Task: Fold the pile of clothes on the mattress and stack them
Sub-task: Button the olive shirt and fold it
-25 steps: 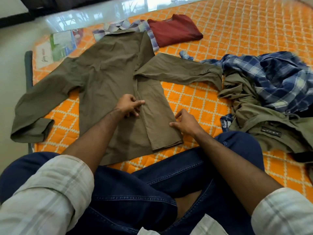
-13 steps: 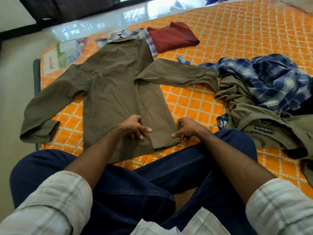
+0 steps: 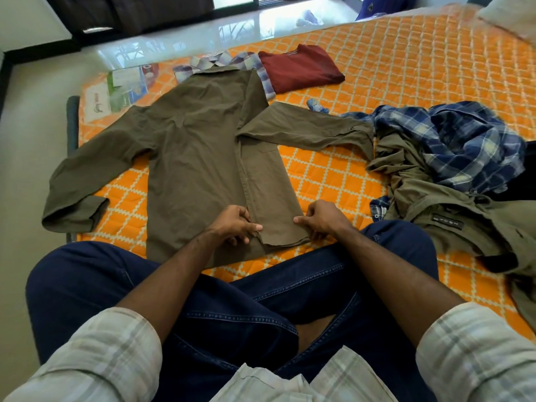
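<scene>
The orange quilted mattress [image 3: 406, 68] carries all garments. One olive shirt [image 3: 197, 158] lies flat at its centre, collar at the far end, with its right-hand panel folded inward over the body; one sleeve extends left, the other extends right toward the pile. One unfolded pile of clothes [image 3: 452, 175] sits at the right and shows one blue plaid shirt on top and at least one olive garment with a dark label beneath. Two folded items lie at the far end: one maroon garment [image 3: 298, 69] and one pale checked shirt [image 3: 208, 63], the latter partly under the olive collar. Both forearms reach forward from rolled checked sleeves over crossed legs in blue jeans. The left hand [image 3: 235, 224] rests on the near hem at the inner fold edge, fingers curled and pinching the cloth. The right hand [image 3: 322, 219] pinches the outer edge of the folded panel at the hem, thumb pointing inward.
</scene>
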